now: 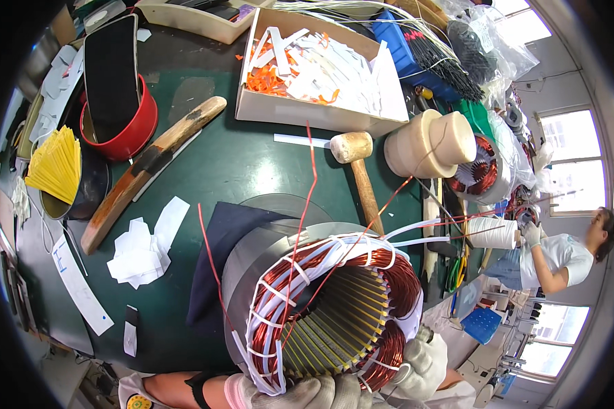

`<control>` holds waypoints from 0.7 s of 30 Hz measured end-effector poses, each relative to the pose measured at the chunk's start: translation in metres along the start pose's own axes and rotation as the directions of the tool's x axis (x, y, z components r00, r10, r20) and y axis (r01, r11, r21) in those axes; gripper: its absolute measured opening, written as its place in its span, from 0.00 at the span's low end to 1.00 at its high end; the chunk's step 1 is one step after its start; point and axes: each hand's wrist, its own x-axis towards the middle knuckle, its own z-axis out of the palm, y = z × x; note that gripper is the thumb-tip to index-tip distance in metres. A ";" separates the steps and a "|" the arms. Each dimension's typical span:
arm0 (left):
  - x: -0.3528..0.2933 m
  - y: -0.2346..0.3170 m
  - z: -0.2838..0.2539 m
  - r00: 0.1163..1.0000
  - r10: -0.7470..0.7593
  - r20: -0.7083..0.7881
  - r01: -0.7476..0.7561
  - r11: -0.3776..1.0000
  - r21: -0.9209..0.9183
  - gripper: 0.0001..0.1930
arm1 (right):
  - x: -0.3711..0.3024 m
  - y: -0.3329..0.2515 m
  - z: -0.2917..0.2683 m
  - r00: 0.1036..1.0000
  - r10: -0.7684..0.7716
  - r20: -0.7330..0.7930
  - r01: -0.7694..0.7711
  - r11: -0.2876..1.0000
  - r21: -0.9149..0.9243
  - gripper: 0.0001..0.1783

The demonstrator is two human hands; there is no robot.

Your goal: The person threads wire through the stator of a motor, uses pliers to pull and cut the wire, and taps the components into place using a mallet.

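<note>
A motor stator point(334, 320) with red-brown copper windings stands tilted in front of me, its slotted bore facing up toward me. White cord lashes the winding ring, and several red wire leads and white sleeves stick out of it. My left hand point(307, 392), in a light work glove, grips the stator's near edge with fingers curled over the rim. My gloved right hand point(421, 365) is closed on the near right side, against the lashed coil. Its fingertips are partly hidden by the winding. Beneath the stator's left side lies a dark cloth point(218, 252).
Beyond the stator lie a mallet point(363, 180), a stepped cream block point(430, 144) and a box of paper scraps point(320, 112). A wooden bar point(153, 174), red pot point(140, 126) and white paper pieces point(140, 255) are leftward. A thread spool point(492, 233) and co-worker point(559, 262) are rightward.
</note>
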 end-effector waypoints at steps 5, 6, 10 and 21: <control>-0.001 -0.002 0.001 1.000 0.010 0.006 -0.010 1.000 -0.005 0.08 | -0.013 0.003 -0.001 0.998 -0.049 0.033 0.048 0.998 0.035 0.19; 0.000 -0.002 0.000 1.000 -0.005 -0.005 0.005 1.000 -0.024 0.08 | -0.014 0.004 -0.001 0.997 -0.064 0.039 0.062 0.997 0.046 0.19; 0.016 0.003 -0.011 0.981 -0.151 0.121 0.165 0.980 -0.115 0.08 | -0.012 0.005 0.000 0.997 -0.075 0.033 0.074 0.997 0.031 0.21; 0.038 0.016 -0.014 0.864 -0.443 0.238 0.485 0.860 -0.160 0.10 | 0.007 0.015 0.010 0.986 -0.156 -0.061 0.162 0.980 0.118 0.09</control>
